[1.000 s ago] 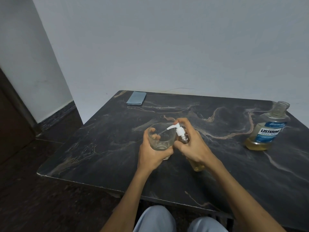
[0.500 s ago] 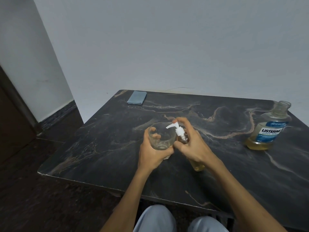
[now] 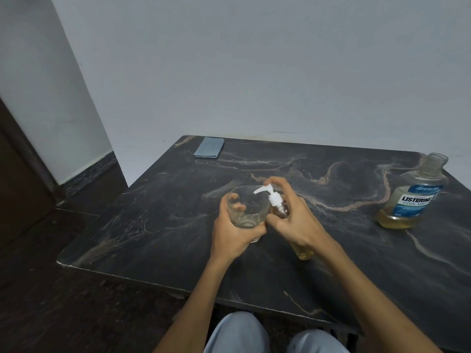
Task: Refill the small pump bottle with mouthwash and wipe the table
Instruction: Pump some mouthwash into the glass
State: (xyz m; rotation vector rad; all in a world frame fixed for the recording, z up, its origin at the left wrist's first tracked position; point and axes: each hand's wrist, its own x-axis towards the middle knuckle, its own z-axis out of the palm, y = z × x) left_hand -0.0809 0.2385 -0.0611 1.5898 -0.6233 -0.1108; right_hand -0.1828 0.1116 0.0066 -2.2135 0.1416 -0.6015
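My right hand [image 3: 295,220] grips the small pump bottle [image 3: 302,253], tilted, with a finger on top of its white pump head [image 3: 270,194]. Yellow liquid shows at the bottle's bottom below my palm. The nozzle points into a clear glass [image 3: 248,207] that my left hand [image 3: 232,235] holds from the left, just above the dark marble table [image 3: 165,220]. The large mouthwash bottle [image 3: 413,197] stands uncapped at the right, with yellow liquid low inside.
A folded blue cloth [image 3: 209,147] lies at the table's far left corner. A white wall runs behind the table, and a dark door and floor are to the left. My knees show under the near edge.
The pump head has risen slightly under my finger. Both hands, the glass and the bottle stay almost where they were.
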